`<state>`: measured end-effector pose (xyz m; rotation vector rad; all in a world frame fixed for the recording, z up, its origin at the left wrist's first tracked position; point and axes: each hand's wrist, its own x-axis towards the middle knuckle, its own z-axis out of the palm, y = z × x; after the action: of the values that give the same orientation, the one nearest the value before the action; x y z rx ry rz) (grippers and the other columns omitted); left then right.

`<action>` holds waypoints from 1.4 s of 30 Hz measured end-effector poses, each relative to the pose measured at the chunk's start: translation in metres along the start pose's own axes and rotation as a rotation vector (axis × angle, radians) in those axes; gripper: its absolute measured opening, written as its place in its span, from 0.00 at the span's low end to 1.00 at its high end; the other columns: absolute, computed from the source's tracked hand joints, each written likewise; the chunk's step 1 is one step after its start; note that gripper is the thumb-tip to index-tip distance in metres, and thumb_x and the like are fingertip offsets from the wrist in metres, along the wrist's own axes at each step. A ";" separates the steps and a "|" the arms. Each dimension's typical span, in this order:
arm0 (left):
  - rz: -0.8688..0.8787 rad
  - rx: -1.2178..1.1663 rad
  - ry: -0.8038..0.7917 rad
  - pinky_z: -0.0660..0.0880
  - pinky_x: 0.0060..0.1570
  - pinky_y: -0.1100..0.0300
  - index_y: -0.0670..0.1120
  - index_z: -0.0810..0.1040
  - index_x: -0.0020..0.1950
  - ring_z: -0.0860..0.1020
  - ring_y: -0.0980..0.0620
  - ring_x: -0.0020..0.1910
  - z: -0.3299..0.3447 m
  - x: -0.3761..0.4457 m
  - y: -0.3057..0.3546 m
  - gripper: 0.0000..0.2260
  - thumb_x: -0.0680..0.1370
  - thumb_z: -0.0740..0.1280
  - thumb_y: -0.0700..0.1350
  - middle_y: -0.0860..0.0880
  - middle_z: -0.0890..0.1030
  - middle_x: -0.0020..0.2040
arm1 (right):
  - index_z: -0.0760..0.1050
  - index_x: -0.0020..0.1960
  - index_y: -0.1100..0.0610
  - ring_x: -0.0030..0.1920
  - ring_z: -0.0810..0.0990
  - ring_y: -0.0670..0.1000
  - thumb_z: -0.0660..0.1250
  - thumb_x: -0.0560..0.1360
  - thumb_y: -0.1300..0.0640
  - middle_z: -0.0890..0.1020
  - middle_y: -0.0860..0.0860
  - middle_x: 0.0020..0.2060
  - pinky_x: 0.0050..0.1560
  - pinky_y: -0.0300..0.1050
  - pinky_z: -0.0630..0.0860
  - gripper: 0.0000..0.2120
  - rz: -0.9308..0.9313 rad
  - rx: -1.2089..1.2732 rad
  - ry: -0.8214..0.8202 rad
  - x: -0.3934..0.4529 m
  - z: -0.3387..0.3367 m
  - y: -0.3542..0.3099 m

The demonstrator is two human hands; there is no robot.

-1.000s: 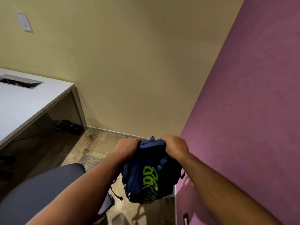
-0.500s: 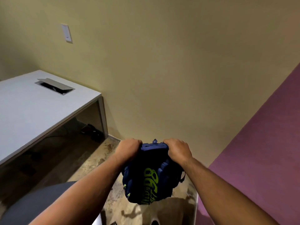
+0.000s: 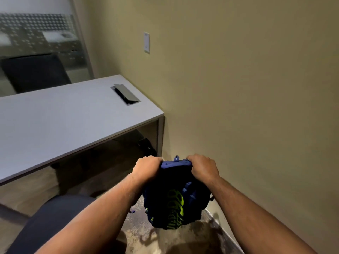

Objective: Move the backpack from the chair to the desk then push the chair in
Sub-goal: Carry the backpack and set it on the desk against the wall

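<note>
A dark blue backpack (image 3: 174,202) with lime-green lettering hangs in the air above the floor, to the right of the desk's end. My left hand (image 3: 147,167) grips its top left corner and my right hand (image 3: 202,166) grips its top right corner. The grey chair seat (image 3: 55,219) is at the lower left, under my left forearm. The white desk (image 3: 60,121) stretches across the left half of the view, its near edge to the left of the bag.
A cable hatch (image 3: 125,94) stands open in the desk near its right end. A beige wall with a white switch plate (image 3: 146,42) fills the right side. Behind the desk are a dark chair back (image 3: 36,72) and a glass partition. Dark cables lie under the desk.
The view has swung to the left: the purple wall has gone out of sight and more of the desk shows. Both hands keep hold of the backpack, now nearer the desk's end.
</note>
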<state>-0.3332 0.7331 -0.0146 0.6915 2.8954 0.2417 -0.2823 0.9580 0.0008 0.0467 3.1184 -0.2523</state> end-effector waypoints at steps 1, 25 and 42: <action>-0.021 -0.016 0.015 0.79 0.52 0.47 0.55 0.79 0.59 0.83 0.45 0.51 -0.004 0.009 -0.005 0.09 0.80 0.64 0.48 0.50 0.84 0.53 | 0.77 0.50 0.50 0.48 0.81 0.57 0.61 0.74 0.63 0.82 0.49 0.45 0.42 0.47 0.73 0.12 -0.021 0.006 0.011 0.015 -0.002 0.000; -0.174 -0.115 0.540 0.78 0.47 0.46 0.48 0.77 0.56 0.80 0.39 0.49 -0.211 0.295 -0.204 0.09 0.81 0.64 0.52 0.45 0.79 0.54 | 0.80 0.48 0.50 0.42 0.82 0.60 0.63 0.72 0.60 0.84 0.50 0.38 0.38 0.48 0.73 0.10 -0.216 0.048 0.370 0.431 -0.134 -0.081; -0.259 -0.057 0.782 0.75 0.48 0.46 0.51 0.75 0.62 0.77 0.42 0.55 -0.349 0.475 -0.325 0.11 0.80 0.63 0.42 0.47 0.78 0.57 | 0.79 0.56 0.53 0.42 0.82 0.63 0.61 0.79 0.55 0.85 0.57 0.44 0.36 0.48 0.67 0.10 -0.369 0.073 0.646 0.664 -0.219 -0.158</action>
<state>-0.9583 0.6233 0.2095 0.2193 3.6375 0.6896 -0.9528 0.8570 0.2326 -0.5619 3.7341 -0.4304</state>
